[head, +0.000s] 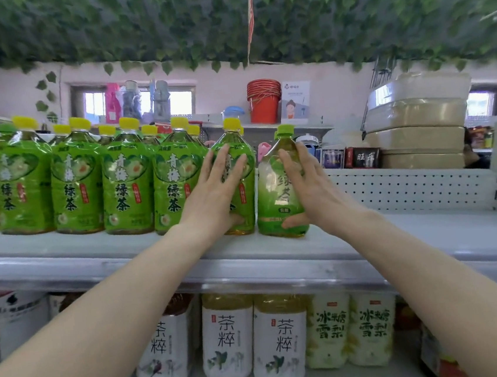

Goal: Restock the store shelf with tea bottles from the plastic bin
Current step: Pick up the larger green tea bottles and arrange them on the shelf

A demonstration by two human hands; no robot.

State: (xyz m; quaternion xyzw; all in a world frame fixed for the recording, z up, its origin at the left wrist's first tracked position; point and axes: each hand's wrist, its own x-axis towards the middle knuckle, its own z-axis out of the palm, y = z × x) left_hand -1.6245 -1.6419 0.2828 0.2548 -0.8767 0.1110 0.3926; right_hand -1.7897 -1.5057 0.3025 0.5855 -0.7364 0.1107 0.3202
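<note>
A row of green-labelled tea bottles with yellow caps [127,182] stands on the top shelf [101,259]. My left hand [211,192] lies flat with fingers spread against the rightmost yellow-capped bottle [244,145], thumb near its base. Just to its right stands a paler green tea bottle with a green cap [275,194]; my right hand [308,188] grips it from the right side, fingers on its shoulder and thumb at its base. The plastic bin is out of view.
Right of the green-capped bottle the top shelf [429,230] is bare, backed by a perforated white panel [409,186]. Stacked beige lidded tubs [418,121] and small dark boxes [363,157] sit behind it. White-labelled and pear-drink bottles [278,338] fill the shelf below.
</note>
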